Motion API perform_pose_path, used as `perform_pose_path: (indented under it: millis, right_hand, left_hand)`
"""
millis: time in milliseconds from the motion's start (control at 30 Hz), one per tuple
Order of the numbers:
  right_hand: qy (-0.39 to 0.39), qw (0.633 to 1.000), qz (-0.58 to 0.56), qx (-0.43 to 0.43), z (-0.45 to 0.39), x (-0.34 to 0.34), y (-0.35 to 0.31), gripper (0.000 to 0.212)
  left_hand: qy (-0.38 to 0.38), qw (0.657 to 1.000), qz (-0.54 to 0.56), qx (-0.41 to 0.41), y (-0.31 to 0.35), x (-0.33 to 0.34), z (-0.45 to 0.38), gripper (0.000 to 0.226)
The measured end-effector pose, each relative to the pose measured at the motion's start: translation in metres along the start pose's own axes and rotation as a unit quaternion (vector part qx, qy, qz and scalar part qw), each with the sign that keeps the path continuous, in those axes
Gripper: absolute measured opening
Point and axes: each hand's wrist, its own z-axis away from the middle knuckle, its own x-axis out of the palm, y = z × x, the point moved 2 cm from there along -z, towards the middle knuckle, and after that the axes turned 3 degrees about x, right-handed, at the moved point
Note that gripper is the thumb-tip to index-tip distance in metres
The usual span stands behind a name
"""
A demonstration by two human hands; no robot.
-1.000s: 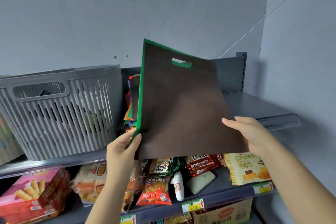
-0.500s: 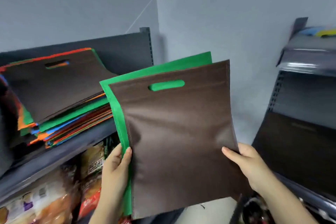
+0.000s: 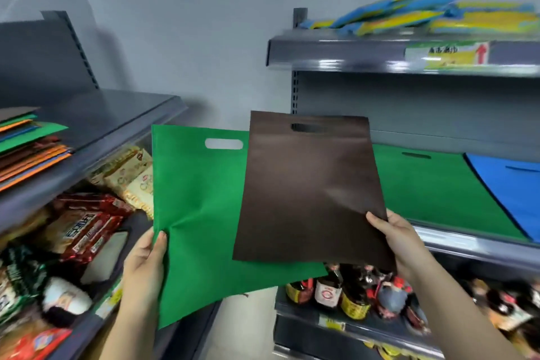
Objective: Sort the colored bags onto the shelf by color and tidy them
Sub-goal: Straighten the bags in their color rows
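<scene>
My left hand (image 3: 146,257) pinches the lower left edge of a flat green bag (image 3: 198,213) with a cut-out handle. My right hand (image 3: 400,240) grips the lower right corner of a dark brown bag (image 3: 309,190), which overlaps the green one's right side. Both bags hang in the air between two shelf units. On the right shelf (image 3: 467,245) lie a green bag (image 3: 438,187) and a blue bag (image 3: 508,187), flat and side by side. A mixed stack of coloured bags (image 3: 29,143) sits on the left shelf (image 3: 117,123).
Snack packets (image 3: 87,225) fill the lower left shelf. Dark bottles (image 3: 350,292) stand under the right shelf. Blue and yellow packets (image 3: 423,14) lie on the upper right shelf. A grey wall is behind, with floor in the gap between the units.
The view has swung right from the left shelf to the right one. The brown and green bags, held together before, are now pulled apart, one in each hand.
</scene>
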Motion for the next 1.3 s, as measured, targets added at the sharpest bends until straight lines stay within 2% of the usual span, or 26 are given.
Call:
perform_pose_path:
  millis: [133,300,533,733,800,867,900,967,1033,1100,1133,1200,1300]
  right_hand:
    - [0.033,0.998,0.042,-0.016,-0.033,-0.029,-0.025,0.016]
    - [0.079,0.977,0.192,-0.053,-0.082,-0.048,-0.054,0.015]
    - [0.134,0.897,0.414,-0.074,-0.139,-0.062,-0.060,0.030]
    - [0.155,0.837,0.522,-0.046,-0.151,-0.048,-0.049,0.047]
    - [0.172,0.799,0.575,-0.029,-0.140,-0.042,-0.049,0.056]
    - [0.187,0.762,0.615,-0.078,-0.125,-0.031,-0.050,0.062]
    - [0.173,0.772,0.598,-0.127,-0.117,-0.022,-0.048,0.064]
    - [0.059,0.833,0.513,-0.200,-0.091,0.009,-0.038,0.070]
    - [-0.094,0.892,0.409,-0.166,-0.059,0.050,-0.018,0.079]
    - [-0.163,0.938,0.284,-0.112,-0.036,0.083,-0.002,0.069]
    - [-0.160,0.955,0.231,-0.093,-0.029,0.094,0.005,0.057]
    - [-0.100,0.978,0.167,-0.071,-0.018,0.100,0.013,0.037]
    - [-0.043,0.992,0.115,-0.018,-0.001,0.089,0.038,0.032]
  left_hand:
    - [0.000,1.000,-0.004,-0.020,0.000,0.014,0.002,0.028]
    - [0.002,0.999,-0.011,-0.030,0.008,0.040,0.007,0.029]
    - [0.018,0.999,-0.035,-0.028,0.014,0.053,0.006,0.029]
    - [0.030,0.998,-0.048,-0.022,0.023,0.025,-0.002,0.028]
    - [0.031,0.998,-0.057,-0.024,0.026,0.013,-0.005,0.028]
    - [0.021,0.997,-0.063,-0.030,0.029,0.002,-0.009,0.027]
    - [0.013,0.997,-0.065,-0.033,0.031,-0.003,-0.012,0.026]
    - [-0.002,0.997,-0.069,-0.042,0.034,-0.013,-0.017,0.025]
    - [-0.026,0.996,-0.068,-0.052,0.037,-0.020,-0.021,0.026]
    - [-0.048,0.995,-0.059,-0.062,0.040,-0.024,-0.026,0.025]
    - [-0.055,0.995,-0.053,-0.066,0.042,-0.025,-0.028,0.025]
    - [-0.064,0.994,-0.033,-0.079,0.043,-0.026,-0.033,0.025]
    - [-0.085,0.991,-0.028,-0.103,0.037,-0.026,-0.037,0.025]
